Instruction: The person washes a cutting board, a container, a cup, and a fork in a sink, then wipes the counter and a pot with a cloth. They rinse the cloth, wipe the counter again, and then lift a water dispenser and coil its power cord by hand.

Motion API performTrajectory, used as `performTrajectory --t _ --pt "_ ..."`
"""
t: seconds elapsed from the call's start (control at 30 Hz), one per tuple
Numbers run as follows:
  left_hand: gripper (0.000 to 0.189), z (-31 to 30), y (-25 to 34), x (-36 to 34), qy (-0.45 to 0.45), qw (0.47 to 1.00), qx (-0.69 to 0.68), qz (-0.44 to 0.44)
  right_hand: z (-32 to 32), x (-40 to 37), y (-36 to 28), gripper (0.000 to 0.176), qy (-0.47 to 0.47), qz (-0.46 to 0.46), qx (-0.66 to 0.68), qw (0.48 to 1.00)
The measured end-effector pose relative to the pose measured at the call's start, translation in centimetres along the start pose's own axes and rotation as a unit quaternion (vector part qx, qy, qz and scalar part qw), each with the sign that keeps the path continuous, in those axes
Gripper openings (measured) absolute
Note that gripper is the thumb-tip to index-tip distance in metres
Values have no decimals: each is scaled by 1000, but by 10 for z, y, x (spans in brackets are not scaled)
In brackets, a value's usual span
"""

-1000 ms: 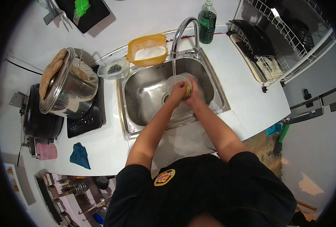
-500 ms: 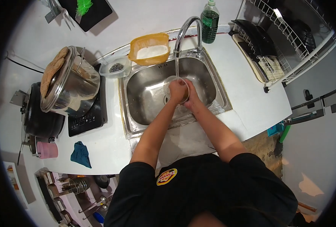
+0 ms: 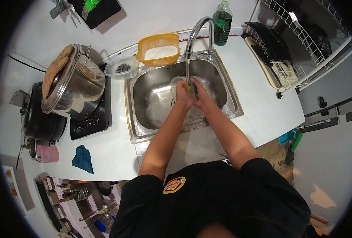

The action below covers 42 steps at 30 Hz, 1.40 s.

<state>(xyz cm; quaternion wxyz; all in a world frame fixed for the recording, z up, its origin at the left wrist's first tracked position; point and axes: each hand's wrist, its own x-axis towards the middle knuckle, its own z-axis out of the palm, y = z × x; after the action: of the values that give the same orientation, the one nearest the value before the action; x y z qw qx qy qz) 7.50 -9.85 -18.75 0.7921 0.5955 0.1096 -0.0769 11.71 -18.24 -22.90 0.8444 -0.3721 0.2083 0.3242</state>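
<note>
Water runs from the faucet (image 3: 190, 39) down onto my two hands, which are close together over the sink (image 3: 148, 107). Between them shows a small yellow and dark-green sponge (image 3: 191, 89), partly hidden by the fingers and blurred. My left hand (image 3: 183, 95) closes on it from the left. On its other side, my right hand (image 3: 200, 94) presses against it with curled fingers. A see-through bowl (image 3: 176, 83) sits in the sink just behind and below my hands, mostly covered by them.
Behind the sink stand a yellow basin (image 3: 157, 61), a clear tub with a scouring pad (image 3: 122, 68) and a green soap bottle (image 3: 222, 25). Left are a steel pot (image 3: 84, 85) on an induction cooker (image 3: 89, 125) and a teal cloth (image 3: 83, 159). A dish rack (image 3: 291, 71) is at right.
Earlier both hands were around the clear bowl, the left one reaching inside it. Now the bowl is lower behind them, and the hands are together on the sponge under the water.
</note>
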Motion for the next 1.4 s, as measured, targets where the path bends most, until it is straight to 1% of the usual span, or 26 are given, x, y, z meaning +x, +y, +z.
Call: performTrajectory --t 0.03,0.1,0.13,0.2,0.23,0.27,0.33,0.4,0.43,0.47,0.53,0.57,0.6,0.7,0.77,0.8,0.87,0.97,1.0,1.07,1.1,1.17,1.27,1.3,1.37,1.4 --pt "28 6 8 -8 4 998 47 43 2 -3 -12 51 -32 31 -12 999" --pt "29 11 15 -22 17 981 140 130 11 -4 -38 53 -73 28 -71 994" --pt "35 10 12 -31 25 889 388 240 16 -7 -49 55 -95 27 -100 990" --pt "39 -9 8 -31 -53 793 545 266 24 -28 -73 61 -112 134 -283 943" --pt "40 -19 8 -30 -90 734 614 276 27 -34 -80 65 -116 184 -371 903" --pt "40 -24 20 -28 -141 755 594 240 26 -27 -77 72 -29 156 -474 866" --pt "39 -36 52 -16 -243 784 548 163 13 -7 -83 77 5 196 -591 783" --pt "37 -41 78 -13 -240 852 463 52 10 -8 -87 79 2 213 -652 727" --pt "36 -43 88 -10 -235 879 415 -4 14 -23 -88 78 -17 213 -662 718" --pt "35 -45 92 -7 -228 904 361 -17 15 -33 -86 77 -37 213 -672 708" --pt "34 -46 96 -3 -212 944 247 -45 8 -34 -65 71 -101 80 -532 837" --pt "33 -45 95 -3 -187 961 198 -56 7 -39 -57 67 -131 12 -449 884" --pt "32 -44 94 -2 -161 973 149 -66 5 -42 -59 51 -138 7 -356 924" --pt "30 -46 75 17 -98 990 87 -54 0 -28 -58 49 -211 64 -129 967" --pt "29 -49 66 28 -82 994 60 -35 5 -43 -60 43 -217 -27 -164 962" --pt "30 -49 66 29 -36 986 164 -5 9 -50 -60 40 -219 -73 -180 956" --pt "33 -41 83 24 56 928 364 57 2 -49 -70 29 -179 -49 -238 953" --pt "34 -28 80 19 105 904 345 229 7 -50 -74 17 -124 -41 -328 936" --pt "33 -20 70 17 112 857 418 280 11 -50 -74 14 -107 -45 -358 926" --pt "32 -2 44 10 126 737 551 371 17 -46 -60 12 -115 -100 -294 943" --pt "31 3 39 9 178 727 547 376 18 -45 -52 12 -120 -126 -262 949" --pt "27 9 35 2 280 702 534 380 22 -54 -43 12 -96 -181 -360 910" --pt "25 -35 38 34 285 817 489 111 23 -71 -39 14 -106 -245 -428 863" --pt "25 -47 30 43 271 856 420 133 21 -75 -39 15 -117 -262 -439 851" --pt "25 -55 39 42 241 913 274 181 14 -75 -52 17 -119 -225 -455 853" --pt "23 -52 40 43 201 946 188 172 12 -74 -55 18 -119 -204 -461 855"
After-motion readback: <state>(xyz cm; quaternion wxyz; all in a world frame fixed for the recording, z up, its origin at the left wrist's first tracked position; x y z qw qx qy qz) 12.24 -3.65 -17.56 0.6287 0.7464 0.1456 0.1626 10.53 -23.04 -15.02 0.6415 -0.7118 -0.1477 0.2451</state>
